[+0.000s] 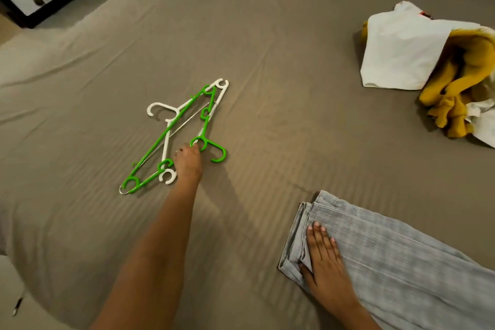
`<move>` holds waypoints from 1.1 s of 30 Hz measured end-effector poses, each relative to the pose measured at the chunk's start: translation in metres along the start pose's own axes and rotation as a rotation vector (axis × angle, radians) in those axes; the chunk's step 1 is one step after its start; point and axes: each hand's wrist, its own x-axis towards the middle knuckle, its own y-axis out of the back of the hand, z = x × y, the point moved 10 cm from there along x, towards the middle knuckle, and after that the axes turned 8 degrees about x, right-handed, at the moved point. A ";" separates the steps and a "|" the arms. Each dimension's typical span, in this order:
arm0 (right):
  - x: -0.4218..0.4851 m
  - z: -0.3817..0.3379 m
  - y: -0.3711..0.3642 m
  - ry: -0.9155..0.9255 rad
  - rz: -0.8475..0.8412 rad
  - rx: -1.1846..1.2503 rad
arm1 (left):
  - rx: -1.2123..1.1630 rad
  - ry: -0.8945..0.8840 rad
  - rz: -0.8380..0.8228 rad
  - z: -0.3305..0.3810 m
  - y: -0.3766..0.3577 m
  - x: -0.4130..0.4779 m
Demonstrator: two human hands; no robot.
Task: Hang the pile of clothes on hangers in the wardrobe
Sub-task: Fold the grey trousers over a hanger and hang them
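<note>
Your right hand (325,257) lies flat, fingers straight, on the folded grey trousers (388,262) at the near right of the bed (267,61). Your left hand (187,161) reaches ahead, its fingers curled round the green hanger (171,130) just by its hook, where it lies stacked on a white hanger (166,142). Well apart, at the far right, sits the pile of clothes (401,56), white and mustard.
</note>
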 end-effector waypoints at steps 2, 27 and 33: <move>0.000 0.000 0.002 -0.013 0.000 -0.004 | 0.020 -0.023 0.018 0.002 0.002 -0.004; -0.076 0.101 0.125 -0.679 0.799 1.816 | -1.470 -0.010 -0.026 0.109 0.064 -0.235; -0.063 0.062 0.163 -0.501 0.658 1.392 | -1.634 -0.078 -0.282 0.188 0.095 -0.285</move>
